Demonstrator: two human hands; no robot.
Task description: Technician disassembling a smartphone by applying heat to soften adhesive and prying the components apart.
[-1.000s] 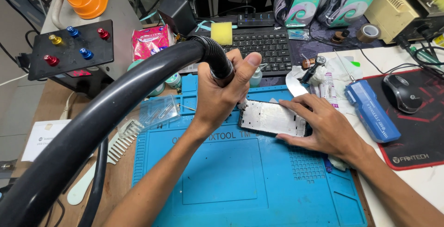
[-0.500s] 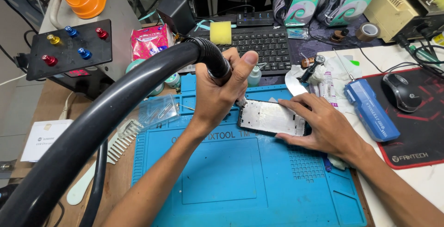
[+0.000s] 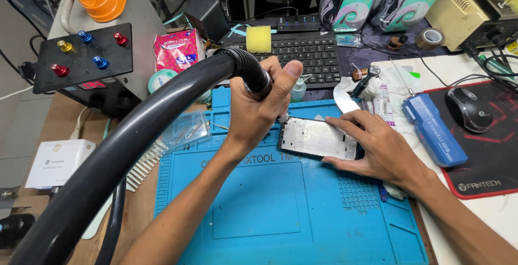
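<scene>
Cluttered repair bench, blue silicone work mat (image 3: 259, 216) | left hand (image 3: 259, 115) fisted round black hose nozzle (image 3: 249, 72), tip at phone frame (image 3: 318, 138) top-left corner | right hand (image 3: 377, 143) spread flat, pinning frame on mat | white residue remains, cleaning seemingly midway | nearby: keyboard (image 3: 302, 54), yellow sponge (image 3: 258, 39), blue case (image 3: 434, 130), mouse (image 3: 468, 108); hose blocks left view

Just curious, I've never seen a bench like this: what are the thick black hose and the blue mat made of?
The black hose in the left hand looks like smooth, semi-gloss plastic or rubber, ribbed near the nozzle, so probably flexible. The blue mat looks like matte silicone or soft rubber, with moulded recesses and a dotted grid.
</scene>
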